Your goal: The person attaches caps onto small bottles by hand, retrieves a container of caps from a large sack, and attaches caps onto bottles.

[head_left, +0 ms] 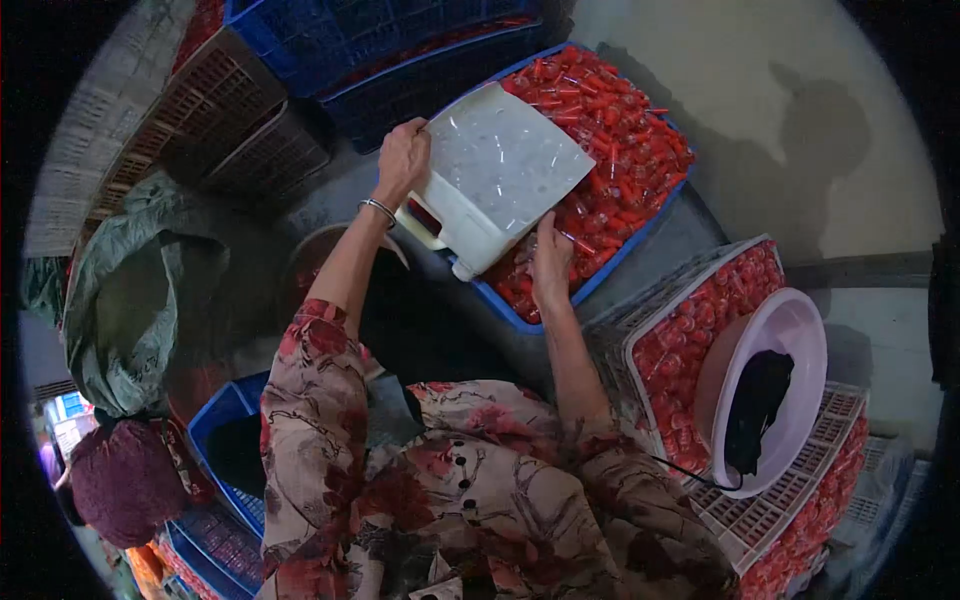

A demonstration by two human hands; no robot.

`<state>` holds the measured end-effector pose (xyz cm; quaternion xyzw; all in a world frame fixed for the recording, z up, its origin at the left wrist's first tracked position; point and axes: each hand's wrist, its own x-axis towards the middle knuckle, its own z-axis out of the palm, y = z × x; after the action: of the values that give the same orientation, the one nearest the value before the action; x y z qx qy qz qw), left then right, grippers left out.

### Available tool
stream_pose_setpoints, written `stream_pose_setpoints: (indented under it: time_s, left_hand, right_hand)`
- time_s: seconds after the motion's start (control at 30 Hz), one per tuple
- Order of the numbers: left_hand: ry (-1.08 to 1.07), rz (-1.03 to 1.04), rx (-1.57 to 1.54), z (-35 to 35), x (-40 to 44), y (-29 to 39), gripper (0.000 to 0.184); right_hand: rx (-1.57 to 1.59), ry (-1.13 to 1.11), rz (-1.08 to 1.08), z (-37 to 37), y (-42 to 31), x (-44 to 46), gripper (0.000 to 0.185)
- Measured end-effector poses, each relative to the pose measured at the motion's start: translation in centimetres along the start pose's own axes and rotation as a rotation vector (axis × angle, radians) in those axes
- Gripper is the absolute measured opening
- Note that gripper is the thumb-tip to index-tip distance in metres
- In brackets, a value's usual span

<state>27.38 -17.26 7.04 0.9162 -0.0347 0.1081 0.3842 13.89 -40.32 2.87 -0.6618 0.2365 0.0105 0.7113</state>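
Here's the left hand point(405, 155), fingers curled over the upper-left edge of a white jug point(505, 160), clamped on its side just above the handle. Over on the other side the right hand point(552, 262) is up against the lower-right edge, thumb raised along it; whether those fingers close underneath, I can't tell.

And the jug itself lies slantwise, its long axis running from lower left to upper right. The capped-looking neck point(464, 270) points down-left, back toward the person, and the broad end points away, up-right. Its big pale face is turned upward, catching glints, with the handle point(425, 222) sticking out on the left-hand side. So the body sits between the two hands, the neck reaching nearer the person than either of them.

Below it, the blue crate point(612, 262) full of red pieces point(630, 190)! The jug covers the crate's left part, neck out by the near-left rim, while the red pieces show to the right and beyond.

Stacked blue crates point(400, 95) crowd the upper left, close to the left hand. Lower right, a pale crate point(633, 375) of red pieces carries a pink basin point(808, 400) holding dark cloth point(762, 410). Up-right, past the blue rim, a pale surface point(780, 80) opens out under a shadow.
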Motion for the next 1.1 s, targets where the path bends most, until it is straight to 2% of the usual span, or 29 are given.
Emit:
stream_pose_setpoints:
  time_s: [0.07, 0.1, 0.17, 0.2, 0.27, 0.33, 0.37, 0.4, 0.43, 0.5, 0.53, 0.57, 0.6, 0.63, 0.67, 0.7, 0.8, 0.83, 0.9, 0.93, 0.97, 1.0, 1.03, 1.07, 1.1]
  left_hand:
    - [-0.033, 0.042, 0.021, 0.6, 0.7, -0.5, 0.032]
    - [-0.052, 0.083, 0.048, 1.0, 1.0, -0.5, 0.031]
    - [-0.041, 0.064, 0.059, 1.1, 0.8, 0.2, 0.031]
    - [-0.021, 0.047, 0.082, 0.8, 0.6, 0.4, 0.031]
    - [-0.092, 0.014, 0.074, 0.2, 0.5, 0.4, 0.032]
    - [-0.169, -0.009, 0.067, 0.5, 0.1, 0.4, 0.034]
    - [-0.077, 0.009, 0.026, 0.7, -0.2, 0.2, 0.037]
    - [0.025, 0.025, -0.012, 0.6, -0.4, 0.1, 0.04]
    - [0.035, 0.017, -0.005, 0.1, -0.9, 0.3, 0.04]
    - [0.328, 0.25, 0.161, -1.0, -2.6, 1.3, 0.04]
    - [0.339, 0.243, 0.17, -1.7, -3.8, 2.5, 0.04]
    - [0.367, 0.22, 0.134, -2.5, -5.5, 4.4, 0.034]
    - [0.397, 0.196, 0.096, -2.9, -7.1, 6.1, 0.028]
    - [0.307, 0.093, -0.118, -2.8, -8.6, 7.4, 0.024]
    - [0.21, -0.01, -0.338, -2.5, -9.9, 8.8, 0.021]
    - [0.059, -0.079, -0.444, -2.6, -10.4, 10.7, 0.017]
    - [-0.155, -0.124, -0.672, -0.4, -10.6, 13.7, 0.025]
    - [-0.19, -0.146, -0.753, 0.4, -10.7, 14.2, 0.028]
    - [-0.169, -0.174, -0.86, 1.2, -11.8, 14.5, 0.033]
    - [-0.127, -0.16, -0.893, 1.1, -12.5, 14.7, 0.032]
    - [-0.082, -0.146, -0.921, 0.8, -13.3, 14.6, 0.032]
    - [-0.078, -0.172, -0.817, 0.2, -14.3, 14.3, 0.03]
    - [-0.025, -0.204, -0.846, -0.7, -15.1, 13.7, 0.029]
    - [0.028, -0.236, -0.879, -1.4, -16.0, 13.1, 0.028]
    - [0.018, -0.365, -1.079, -2.1, -16.8, 11.9, 0.028]
  right_hand:
    - [0.048, -0.068, 0.259, -0.6, -0.4, 0.2, 0.052]
    - [0.041, -0.057, 0.264, -1.6, -0.7, 0.2, 0.052]
    - [-0.352, -0.199, -0.027, -4.3, -1.5, 0.5, 0.042]
    - [-0.446, 0.046, -0.512, -5.5, -1.1, 1.5, 0.037]
    - [-0.527, 0.312, -0.43, -7.9, -4.7, 3.7, 0.042]
    - [-0.624, 0.422, -0.51, -10.1, -6.3, 8.5, 0.047]
    - [-0.625, 0.419, -0.507, -10.7, -6.9, 10.9, 0.047]
    - [-0.905, 0.309, -0.401, -10.9, -7.4, 13.4, 0.044]
    - [-1.179, 0.187, -0.289, -10.5, -7.9, 14.4, 0.041]
    - [-1.21, 0.094, -0.258, -9.6, -8.6, 14.9, 0.041]
    - [-1.242, 0.015, -0.222, -9.1, -9.2, 14.9, 0.042]
    - [-1.244, 0.001, -0.232, -9.2, -9.3, 14.6, 0.042]
    - [-0.999, -0.006, -0.394, -9.6, -9.4, 13.7, 0.041]
    - [-0.748, -0.018, -0.548, -9.8, -9.7, 12.9, 0.041]
    - [-0.757, -0.034, -0.554, -9.1, -10.3, 11.4, 0.041]
    - [-0.603, -0.134, -0.53, -7.9, -11.3, 8.8, 0.037]
    - [-0.289, -0.37, -0.423, -4.0, -12.4, 1.5, 0.028]
    - [-0.34, -0.379, -0.323, -3.2, -12.8, -0.3, 0.027]
    - [-0.262, -0.425, -0.518, -1.2, -11.1, -2.1, 0.023]
    - [-0.4, -0.445, -0.566, -0.6, -10.4, -2.8, 0.025]
    - [-0.394, -0.465, -0.574, -0.3, -10.1, -3.5, 0.025]
    - [-0.585, -0.464, -0.642, 0.2, -10.0, -4.7, 0.031]
    - [-0.777, -0.464, -0.716, 0.8, -9.9, -5.8, 0.038]
    - [-0.685, -0.617, -0.672, 0.9, -9.9, -6.6, 0.05]
    - [-0.691, -0.645, -0.683, 0.7, -10.4, -7.4, 0.05]
